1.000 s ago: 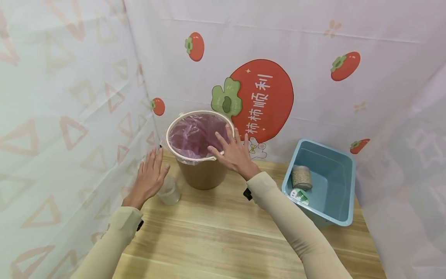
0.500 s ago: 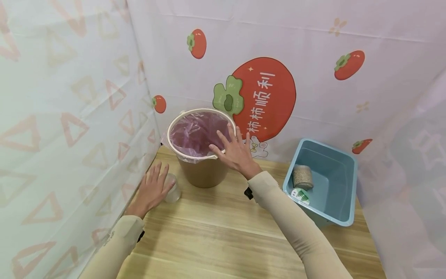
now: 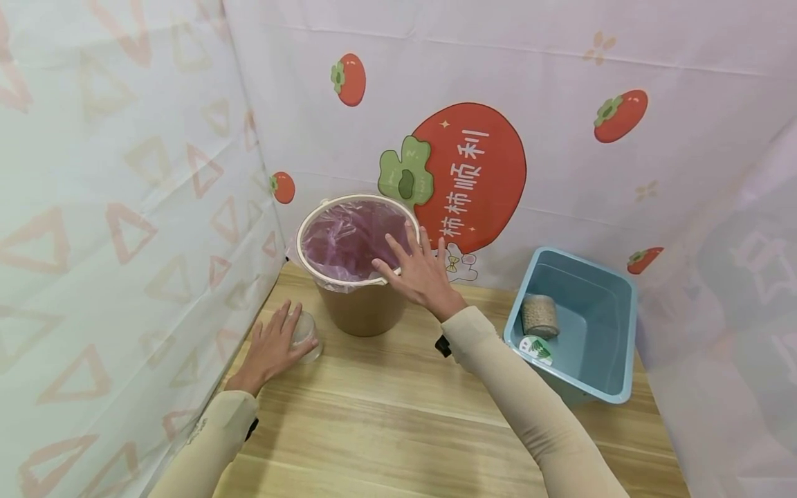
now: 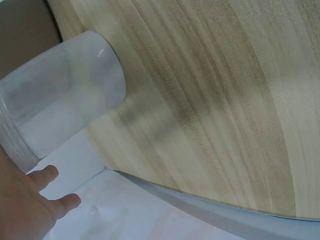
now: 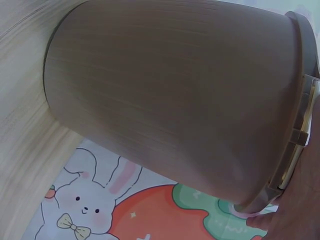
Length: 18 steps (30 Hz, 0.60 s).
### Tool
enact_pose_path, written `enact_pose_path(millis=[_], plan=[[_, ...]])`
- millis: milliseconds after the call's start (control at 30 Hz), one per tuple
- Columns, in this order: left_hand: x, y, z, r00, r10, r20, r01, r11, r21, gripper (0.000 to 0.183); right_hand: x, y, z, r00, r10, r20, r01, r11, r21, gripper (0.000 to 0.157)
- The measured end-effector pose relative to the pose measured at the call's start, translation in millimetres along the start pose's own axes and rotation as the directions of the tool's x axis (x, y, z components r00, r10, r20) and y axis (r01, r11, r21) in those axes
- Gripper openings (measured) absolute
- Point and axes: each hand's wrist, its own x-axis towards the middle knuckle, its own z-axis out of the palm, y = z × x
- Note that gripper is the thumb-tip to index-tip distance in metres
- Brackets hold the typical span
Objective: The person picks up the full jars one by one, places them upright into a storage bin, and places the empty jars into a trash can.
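In the head view, a clear plastic jar (image 3: 305,326) stands upright on the wooden table at the left. My left hand (image 3: 274,349) is beside and over it, fingers straight and spread, with the thumb across the jar's front. The left wrist view shows the same jar (image 4: 70,85) with the fingers near its top end; whether they touch it I cannot tell. A brown bucket (image 3: 364,315) lined with a purple plastic bag (image 3: 349,242) stands at the back. My right hand (image 3: 423,277) lies over its right rim, fingers spread, gripping nothing.
A blue bin (image 3: 588,304) stands at the right, with a lying jar of beige contents (image 3: 539,316) and a green-and-white round piece (image 3: 535,350) inside. Printed cloth walls (image 3: 560,173) close in the wooden table (image 3: 373,415) behind and on both sides.
My left hand has come down from above the jar to a lower spot beside it, the thumb now in front of it. The right hand stays at the bucket rim.
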Motion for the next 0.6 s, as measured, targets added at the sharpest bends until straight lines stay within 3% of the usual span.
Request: enact_pose_path(millis=[233, 500, 600], plan=[[-0.5, -1.4, 4.3, 0.997, 0.044, -0.061, -0.042, 0.999, 0.031, 0.094, 0.7, 0.0, 1.0, 1.0, 0.006, 0.004, -0.006, 1.0, 0.004, 0.087], [-1.4, -3.5, 8.7, 0.993, 0.05, -0.104, -0.051, 0.999, -0.005, 0.094, 0.9, 0.2, 1.8, 1.0, 0.008, 0.007, -0.008, 1.0, 0.003, 0.087], [-1.2, -3.1, 9.2, 0.986, 0.068, -0.15, -0.069, 0.998, -0.003, 0.092, 1.0, 0.0, 1.5, 1.0, 0.008, 0.006, -0.007, 1.0, -0.017, 0.086]])
